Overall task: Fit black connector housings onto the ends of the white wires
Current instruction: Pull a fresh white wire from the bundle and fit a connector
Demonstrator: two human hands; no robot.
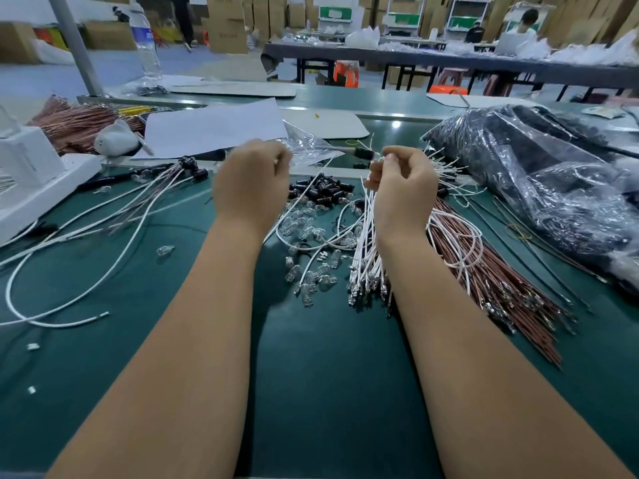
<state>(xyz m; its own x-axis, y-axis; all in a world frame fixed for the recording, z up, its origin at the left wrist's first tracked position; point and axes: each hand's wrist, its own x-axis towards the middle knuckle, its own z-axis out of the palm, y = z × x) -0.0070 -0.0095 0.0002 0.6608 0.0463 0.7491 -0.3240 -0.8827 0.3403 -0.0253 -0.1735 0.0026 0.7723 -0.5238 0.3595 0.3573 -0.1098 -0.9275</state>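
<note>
Holding the bundle of white wires [367, 233] upright in the right hand [403, 191] works, but I'd fan out one end and grab from the black housings [323, 188] piled behind, since the curled left hand [252, 181] hides whatever it's got.

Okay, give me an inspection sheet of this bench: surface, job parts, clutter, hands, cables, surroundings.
Surface: green mat, crowded.
Job's things: black connector housings heaped between the hands; white wires bundled, hanging from the right grip.
Clutter: clear bulbs scattered; plastic bag at right; paper sheet.
Hands: left hand curled, contents hidden; right hand grips the white wires.
Cables: brown wires fanned right; finished leads left.
Surroundings: water bottle, cardboard boxes, other benches.
</note>
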